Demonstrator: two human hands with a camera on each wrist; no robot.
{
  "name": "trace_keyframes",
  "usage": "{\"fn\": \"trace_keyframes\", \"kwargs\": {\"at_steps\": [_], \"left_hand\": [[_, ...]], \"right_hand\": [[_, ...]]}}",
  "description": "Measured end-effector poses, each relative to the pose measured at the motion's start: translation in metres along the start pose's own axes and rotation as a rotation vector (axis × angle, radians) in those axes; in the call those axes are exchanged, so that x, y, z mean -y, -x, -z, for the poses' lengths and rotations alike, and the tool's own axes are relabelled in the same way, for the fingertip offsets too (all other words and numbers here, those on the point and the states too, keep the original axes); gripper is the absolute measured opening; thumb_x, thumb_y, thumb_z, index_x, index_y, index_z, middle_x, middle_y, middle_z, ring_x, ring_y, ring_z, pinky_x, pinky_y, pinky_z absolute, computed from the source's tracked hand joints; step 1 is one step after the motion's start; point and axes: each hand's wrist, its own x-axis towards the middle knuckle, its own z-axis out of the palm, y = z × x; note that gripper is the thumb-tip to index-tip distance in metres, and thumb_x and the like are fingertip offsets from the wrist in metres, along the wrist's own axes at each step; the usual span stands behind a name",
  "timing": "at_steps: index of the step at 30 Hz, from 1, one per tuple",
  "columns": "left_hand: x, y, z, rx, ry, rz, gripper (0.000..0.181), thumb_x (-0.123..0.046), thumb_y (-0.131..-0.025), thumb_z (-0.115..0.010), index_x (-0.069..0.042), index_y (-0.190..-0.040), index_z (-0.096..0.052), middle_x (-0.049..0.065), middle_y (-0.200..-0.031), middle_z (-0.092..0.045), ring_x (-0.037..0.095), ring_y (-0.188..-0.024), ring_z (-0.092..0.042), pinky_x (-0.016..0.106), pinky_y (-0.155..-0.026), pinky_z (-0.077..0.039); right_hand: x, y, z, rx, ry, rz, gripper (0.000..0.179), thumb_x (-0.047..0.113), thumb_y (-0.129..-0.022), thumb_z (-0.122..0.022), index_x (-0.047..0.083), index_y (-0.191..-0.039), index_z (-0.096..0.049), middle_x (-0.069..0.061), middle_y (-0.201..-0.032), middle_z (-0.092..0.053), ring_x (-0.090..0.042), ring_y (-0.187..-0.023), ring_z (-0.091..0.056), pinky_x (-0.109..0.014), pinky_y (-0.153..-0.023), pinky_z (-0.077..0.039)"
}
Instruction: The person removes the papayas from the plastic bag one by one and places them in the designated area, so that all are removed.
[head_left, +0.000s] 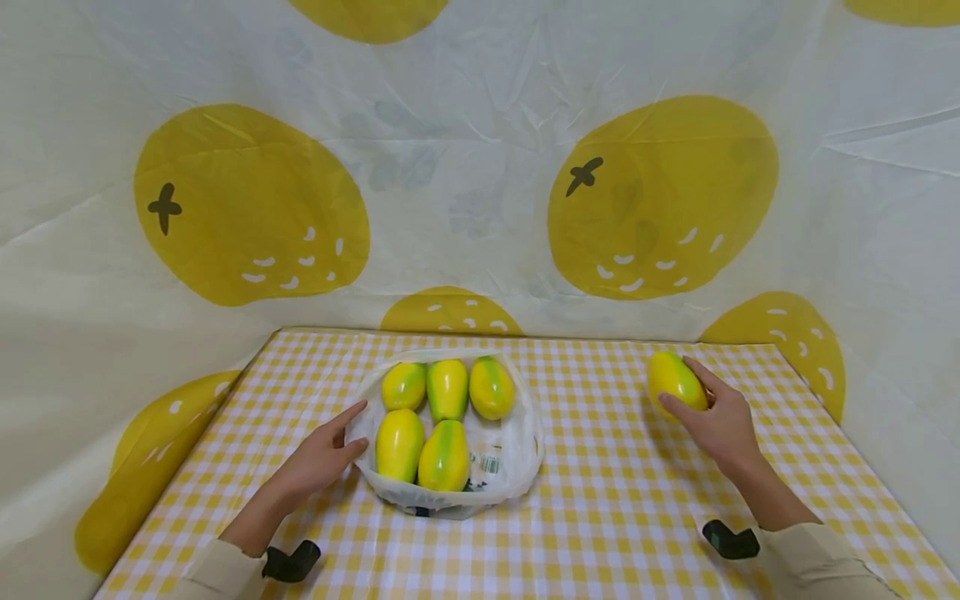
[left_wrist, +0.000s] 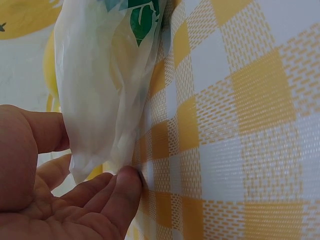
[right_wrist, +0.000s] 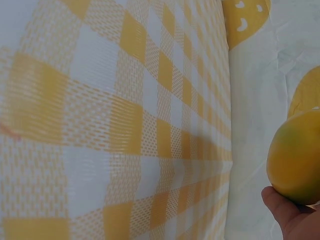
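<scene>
On the checked cloth [head_left: 600, 517], somewhat left of its middle, stands a white plastic bag [head_left: 534, 467] with its mouth spread wide, and five yellow-green fruits [head_left: 447, 390] lie inside it, three behind and two in front. Well apart from it, to the right, one more fruit [head_left: 677, 381] is in the right hand [head_left: 723, 421], gripped between thumb and fingers, and it seems to be raised above the cloth. From where I stand, the left hand [head_left: 318, 458] has its fingers parted and only touches the side of the bag; I do not see it closed round anything.

What could go wrong begins, in my opinion, with the smooth skin: the held fruit is rounded and glossy, so if the thumb loosens, it could slip out and roll over the cloth. The bag worries me also. Its wall looks thin and soft, and if the left fingers push too strongly, the rim could fold inward upon the fruits. Near the printed barcode [head_left: 491, 463] the bag is bare; a fruit dropped there from a height could knock its neighbours.
</scene>
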Motion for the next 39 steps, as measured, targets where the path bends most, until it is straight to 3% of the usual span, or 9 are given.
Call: {"fn": "trace_keyframes", "kwargs": {"at_steps": [22,29,39], "left_hand": [[0.002,-0.001,0.000,0.002,0.014,-0.004,0.069,-0.027,-0.107,-0.056,-0.020,-0.168,-0.023,0.024,-0.173,-0.018,0.045,-0.159,-0.020,0.064,-0.125,-0.029],[0.001,0.000,0.000,0.005,0.006,-0.017,0.069,-0.028,-0.108,-0.056,-0.021,-0.168,-0.023,0.025,-0.173,-0.019,0.044,-0.159,-0.022,0.057,-0.119,-0.038],[-0.001,0.001,0.000,0.010,0.012,-0.018,0.069,-0.028,-0.108,-0.055,-0.020,-0.168,-0.021,0.023,-0.174,-0.015,0.045,-0.160,-0.017,0.064,-0.126,-0.026]], "right_hand": [[-0.019,-0.004,-0.002,0.039,-0.128,-0.074,0.076,0.032,-0.103,-0.067,0.010,-0.165,-0.029,-0.034,-0.157,-0.041,0.018,-0.089,-0.049,-0.011,-0.069,-0.053],[-0.021,-0.004,-0.004,0.023,-0.148,-0.082,0.075,0.030,-0.102,-0.067,0.007,-0.164,-0.031,-0.033,-0.157,-0.042,0.018,-0.091,-0.048,-0.008,-0.070,-0.052],[-0.023,-0.005,-0.006,0.047,-0.096,-0.100,0.076,0.035,-0.101,-0.068,0.007,-0.163,-0.034,-0.032,-0.158,-0.043,0.018,-0.091,-0.045,-0.006,-0.070,-0.049]]}}
